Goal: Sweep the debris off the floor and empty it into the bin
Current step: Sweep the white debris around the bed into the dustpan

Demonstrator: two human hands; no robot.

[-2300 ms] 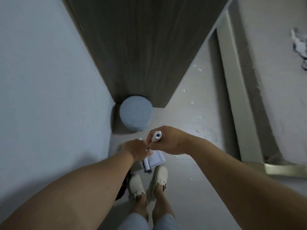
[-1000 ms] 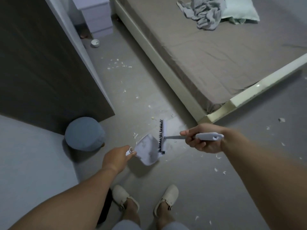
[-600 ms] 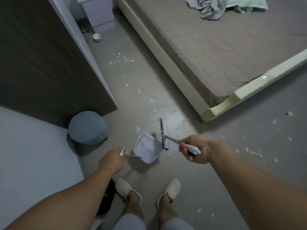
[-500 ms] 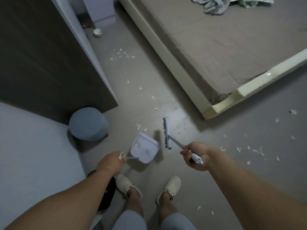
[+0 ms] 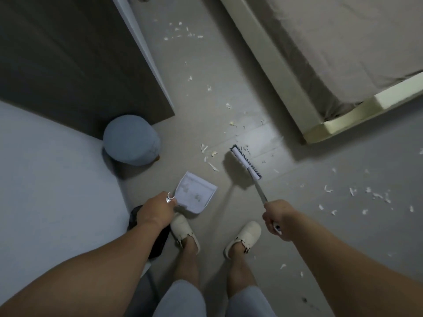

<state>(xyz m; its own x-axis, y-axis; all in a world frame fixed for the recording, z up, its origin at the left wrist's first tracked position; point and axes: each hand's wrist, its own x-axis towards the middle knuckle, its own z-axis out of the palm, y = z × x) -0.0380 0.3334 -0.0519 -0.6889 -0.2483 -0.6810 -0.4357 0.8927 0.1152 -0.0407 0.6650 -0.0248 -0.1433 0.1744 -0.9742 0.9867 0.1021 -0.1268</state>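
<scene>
A grey floor [image 5: 229,65] is stretching between a dark wardrobe [image 5: 68,60] on my left and the cream frame of a bed [image 5: 270,72] on my right, with a round blue-grey pouf [image 5: 130,139] sitting at the wardrobe's corner. White debris [image 5: 211,156] is lying scattered along the floor: a small cluster just ahead of the dustpan, more bits farther up the aisle, and another spread off to my right. My left hand [image 5: 156,211] is curling round the handle of the pale dustpan [image 5: 195,194], which is sitting low in front of my left slipper [image 5: 184,229] with a few flecks already inside. My right hand [image 5: 278,219] is gripping the end of the brush [image 5: 246,162], its handle reaching forward and its dark bristles pointing away from me, near the cluster. The brush and dustpan are apart, with bare floor between them. My right slipper [image 5: 243,236] is standing below the brush handle.
</scene>
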